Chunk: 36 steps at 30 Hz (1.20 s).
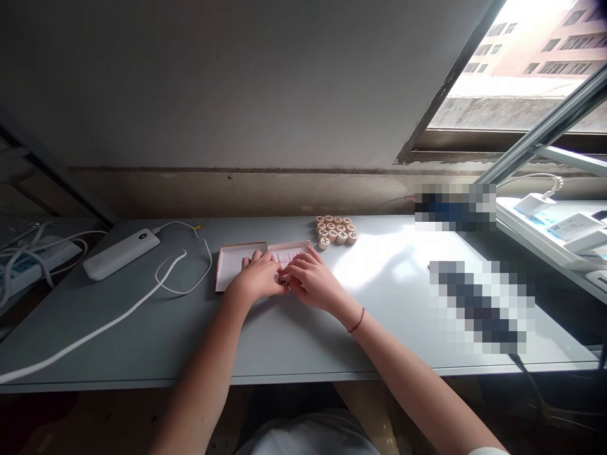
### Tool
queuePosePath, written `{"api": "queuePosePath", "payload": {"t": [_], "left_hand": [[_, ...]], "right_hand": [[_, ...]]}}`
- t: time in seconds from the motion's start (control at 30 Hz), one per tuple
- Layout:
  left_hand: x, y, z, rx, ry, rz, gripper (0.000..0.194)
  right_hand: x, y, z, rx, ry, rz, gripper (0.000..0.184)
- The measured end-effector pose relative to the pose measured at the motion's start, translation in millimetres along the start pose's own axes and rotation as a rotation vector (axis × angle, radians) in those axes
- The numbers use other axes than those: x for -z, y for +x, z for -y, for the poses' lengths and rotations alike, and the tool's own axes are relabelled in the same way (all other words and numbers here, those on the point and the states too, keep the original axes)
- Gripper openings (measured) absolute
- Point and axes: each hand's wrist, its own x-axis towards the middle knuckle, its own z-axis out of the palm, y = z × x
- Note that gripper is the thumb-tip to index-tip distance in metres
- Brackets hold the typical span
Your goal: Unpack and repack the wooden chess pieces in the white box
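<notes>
Over a shallow open box (226, 268), my left hand (257, 277) bends inward with its fingers closed. My right hand (313, 278) meets it from the other side, fingers bent, a red cord around the wrist. Between the two hands shows part of a wooden xiangqi piece (283, 280) with a dark character, and both hands press on it; my fingers cover most of it. The box's other half, with a red-printed sheet (289, 253) in it, lies partly under my right hand. Several round wooden xiangqi pieces (333, 234) stand grouped behind my right hand.
At the left lie a white power bank (122, 254) and a white cable (104, 332) across the grey table (303, 360). A power strip (35, 265) sits at the far left. Two blurred-out items lie at the right, near a white shelf (545, 237) and the window.
</notes>
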Motion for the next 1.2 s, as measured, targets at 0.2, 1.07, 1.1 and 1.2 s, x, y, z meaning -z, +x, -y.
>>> {"api": "queuePosePath", "payload": {"t": [0.2,1.07,1.1,1.2], "left_hand": [[-0.5,1,0,-0.031,-0.059,0.007,0.017],[-28.6,29,-14,-0.157,-1.027,-0.323,0.02],[-30.6,31,-17,-0.188,-1.091,-0.304,0.021],[-25.1,25,-25,-0.188,-1.094,-0.415,0.024]], "right_hand": [[3,-1,1,-0.006,0.071,0.01,0.023],[25,-18,-38,-0.227,0.289,-0.344,0.029],[25,-16,-31,-0.169,0.31,-0.324,0.028],[26,-15,-31,-0.178,0.285,-0.385,0.022]]}}
